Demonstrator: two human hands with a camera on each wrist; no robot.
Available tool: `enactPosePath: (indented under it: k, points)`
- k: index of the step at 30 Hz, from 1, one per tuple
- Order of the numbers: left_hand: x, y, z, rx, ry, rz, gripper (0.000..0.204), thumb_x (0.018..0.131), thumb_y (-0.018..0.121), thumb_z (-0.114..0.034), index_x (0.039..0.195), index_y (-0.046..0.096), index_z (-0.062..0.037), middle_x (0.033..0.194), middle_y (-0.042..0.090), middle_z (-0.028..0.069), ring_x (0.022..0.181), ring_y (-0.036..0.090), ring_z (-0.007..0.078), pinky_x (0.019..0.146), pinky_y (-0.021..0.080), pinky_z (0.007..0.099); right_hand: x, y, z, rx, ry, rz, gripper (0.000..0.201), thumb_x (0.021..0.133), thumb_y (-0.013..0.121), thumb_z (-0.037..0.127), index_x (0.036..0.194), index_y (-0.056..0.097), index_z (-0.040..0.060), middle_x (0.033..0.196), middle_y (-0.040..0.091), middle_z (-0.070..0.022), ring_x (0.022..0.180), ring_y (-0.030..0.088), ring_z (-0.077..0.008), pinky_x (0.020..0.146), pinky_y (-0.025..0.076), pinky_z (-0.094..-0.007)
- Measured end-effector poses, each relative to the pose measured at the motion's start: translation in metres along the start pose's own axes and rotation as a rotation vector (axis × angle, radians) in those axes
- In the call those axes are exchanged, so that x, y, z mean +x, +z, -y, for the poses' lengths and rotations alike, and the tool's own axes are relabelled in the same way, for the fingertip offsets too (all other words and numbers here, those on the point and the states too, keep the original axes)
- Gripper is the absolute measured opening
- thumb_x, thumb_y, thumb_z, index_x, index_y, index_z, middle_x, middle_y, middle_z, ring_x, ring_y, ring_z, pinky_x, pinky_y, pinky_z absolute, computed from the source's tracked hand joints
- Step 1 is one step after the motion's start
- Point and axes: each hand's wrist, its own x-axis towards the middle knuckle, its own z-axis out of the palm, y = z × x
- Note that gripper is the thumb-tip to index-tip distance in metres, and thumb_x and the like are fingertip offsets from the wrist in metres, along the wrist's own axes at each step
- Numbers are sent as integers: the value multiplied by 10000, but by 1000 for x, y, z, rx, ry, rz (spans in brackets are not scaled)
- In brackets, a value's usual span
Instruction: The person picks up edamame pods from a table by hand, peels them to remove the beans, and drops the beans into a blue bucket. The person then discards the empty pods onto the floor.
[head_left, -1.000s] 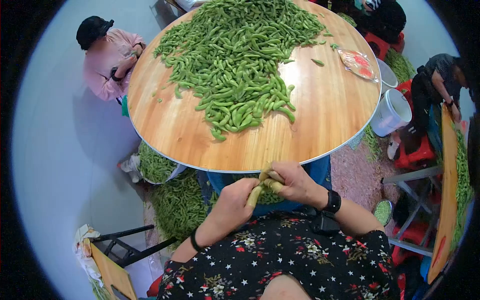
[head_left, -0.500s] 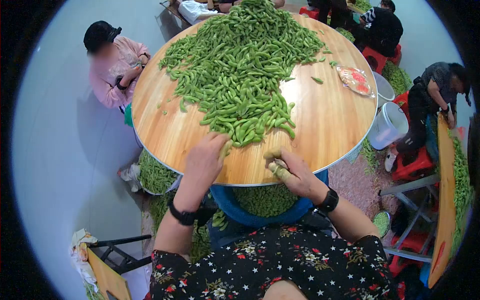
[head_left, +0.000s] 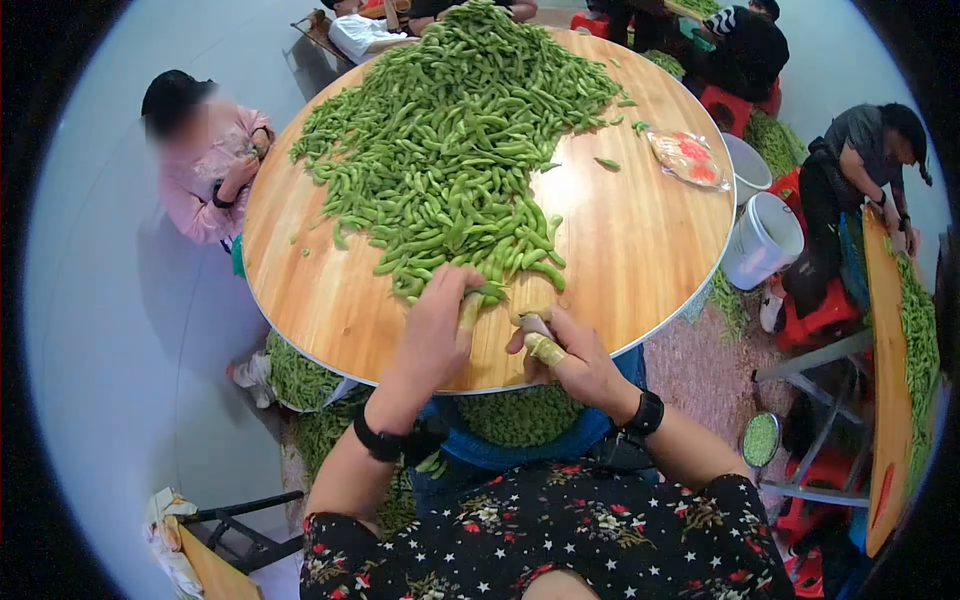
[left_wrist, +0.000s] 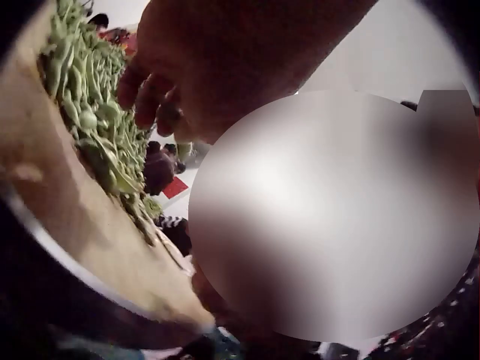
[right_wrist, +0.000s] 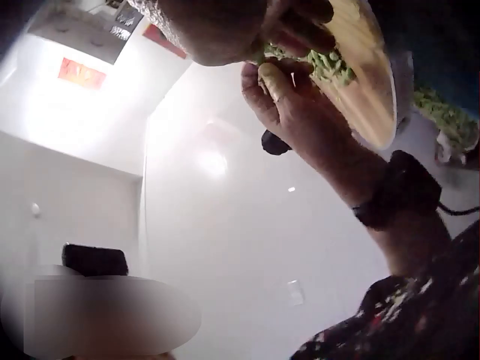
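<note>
The large heap of green soybean pods is lying on the round wooden tabletop. Its near edge is being touched by the left hand, whose fingers are being curled on a pod there. The right hand is being kept just beside that edge, pinching something small and pale, pointing toward the heap.

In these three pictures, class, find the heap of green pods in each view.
Head: heap of green pods at upper centre, on the round wooden table.
Left wrist: upper left, under the left hand.
Right wrist: top right sliver.
Shared landmark: the table.
</note>
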Motion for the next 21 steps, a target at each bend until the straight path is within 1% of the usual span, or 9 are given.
enactPosePath:
  k: [1, 3, 9, 11, 12, 14, 16, 19, 21]
  points:
    - [-4, 0, -9, -247, -43, -16, 231, 787, 588, -3, 1016, 562, -26, 951, 578, 155, 894, 582, 337, 771, 475, 381, 0, 2, 4, 1, 7, -9, 261, 956, 450, 190, 1130, 496, 1, 881, 636, -59, 665, 588, -115, 577, 470, -254]
    - [-14, 6, -16, -227, 29, -15, 298, 765, 555, 33, 1060, 555, -10, 981, 567, 177, 924, 572, 357, 795, 474, 398, 2, 5, 10, 233, 136, 48, 275, 965, 446, 197, 1165, 467, 9, 899, 633, -58, 639, 590, -114, 544, 474, -246]
    - [-33, 16, -20, -86, 122, -84, 412, 770, 526, 64, 1176, 539, -5, 1009, 580, 193, 894, 601, 352, 761, 500, 374, 1, 4, 3, 310, 127, 97, 284, 971, 445, 201, 1182, 439, 12, 915, 631, -70, 624, 608, -129, 513, 463, -240]
    - [-35, 9, -25, -457, -314, -44, 366, 811, 535, 39, 1174, 547, -1, 940, 617, 179, 819, 629, 326, 724, 510, 362, -1, 4, 10, 298, 128, 119, 291, 970, 450, 202, 1192, 434, 14, 911, 629, -69, 617, 607, -129, 509, 460, -239]
    - [-36, 11, -24, -457, -314, -42, 366, 811, 535, 39, 1174, 547, -1, 940, 617, 179, 819, 629, 326, 724, 510, 362, -3, 4, 11, 285, 130, 139, 298, 970, 454, 202, 1201, 429, 15, 908, 626, -67, 611, 606, -128, 504, 457, -238]
    - [-41, 21, -19, -361, 6, -71, 289, 871, 528, -14, 1158, 563, 2, 874, 638, 160, 759, 645, 303, 675, 512, 339, -5, 7, 10, 273, 126, 134, 313, 972, 456, 214, 1214, 424, 18, 894, 624, -64, 604, 604, -127, 505, 455, -237]
    - [-44, 27, -20, -272, 42, -116, 251, 909, 515, -70, 1143, 578, -2, 882, 638, 168, 770, 654, 306, 653, 511, 335, -5, 7, 10, 262, 115, 134, 328, 974, 457, 227, 1227, 419, 21, 881, 621, -60, 598, 601, -126, 506, 454, -236]
    - [-45, 23, -23, -305, -22, -154, 248, 938, 501, -107, 1153, 582, -14, 872, 644, 129, 704, 629, 226, 632, 491, 292, -7, 7, 17, 238, 141, 135, 335, 987, 440, 256, 1237, 415, 34, 859, 617, -56, 571, 585, -121, 496, 444, -231]
    - [-46, 14, -26, -657, -338, 3, 264, 952, 500, -129, 1181, 585, -30, 861, 647, 82, 637, 545, 123, 606, 460, 251, -9, 4, 22, 247, 166, 169, 308, 994, 412, 234, 1250, 407, 63, 887, 622, -59, 574, 593, -102, 489, 437, -198]
